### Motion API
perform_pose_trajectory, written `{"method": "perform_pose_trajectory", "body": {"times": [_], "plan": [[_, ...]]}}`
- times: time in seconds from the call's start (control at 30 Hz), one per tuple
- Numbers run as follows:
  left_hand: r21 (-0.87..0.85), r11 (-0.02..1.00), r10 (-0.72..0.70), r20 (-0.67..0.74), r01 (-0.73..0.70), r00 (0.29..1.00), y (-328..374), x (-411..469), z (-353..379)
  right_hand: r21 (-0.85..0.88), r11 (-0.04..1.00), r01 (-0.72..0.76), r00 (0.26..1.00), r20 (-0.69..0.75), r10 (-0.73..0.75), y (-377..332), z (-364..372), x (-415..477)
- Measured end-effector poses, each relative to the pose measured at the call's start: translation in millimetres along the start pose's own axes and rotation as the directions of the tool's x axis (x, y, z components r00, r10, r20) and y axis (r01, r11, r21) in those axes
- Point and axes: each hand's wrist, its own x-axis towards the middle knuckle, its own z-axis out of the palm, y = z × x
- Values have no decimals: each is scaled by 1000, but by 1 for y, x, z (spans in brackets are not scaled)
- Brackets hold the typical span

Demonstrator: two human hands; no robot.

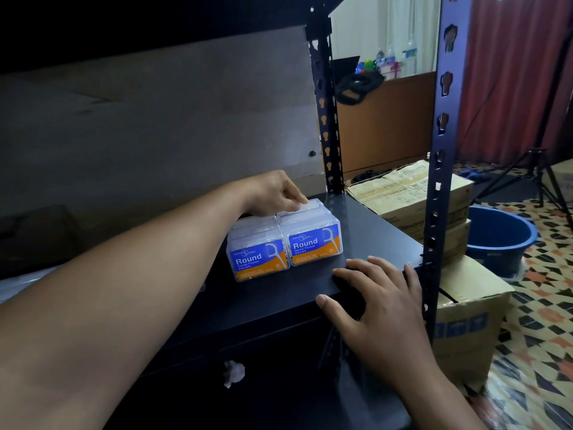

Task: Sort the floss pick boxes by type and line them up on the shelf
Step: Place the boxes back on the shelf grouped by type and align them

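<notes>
Your left hand (276, 193) reaches across the foreground, its fingers curled on the rear clear plastic box (313, 207) of two side-by-side rows of blue-and-orange "Round" floss pick boxes (259, 259) on the black metal shelf (372, 231). Your right hand (381, 305) lies flat, fingers relaxed, on the shelf's front edge.

Your bare shelf (372, 231) stretch right of the boxes (285, 243), front post (435, 197) and rear post (328, 135) flanking it, back panel (155, 119) closing the rear
</notes>
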Motion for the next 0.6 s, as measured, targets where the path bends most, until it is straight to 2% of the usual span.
{"method": "perform_pose_trajectory", "body": {"times": [0.6], "plan": [[12,1000,14,-22,-14,1000,-2,-6,3,-10,1000,-12,1000,20,12,-1,-1,0]]}}
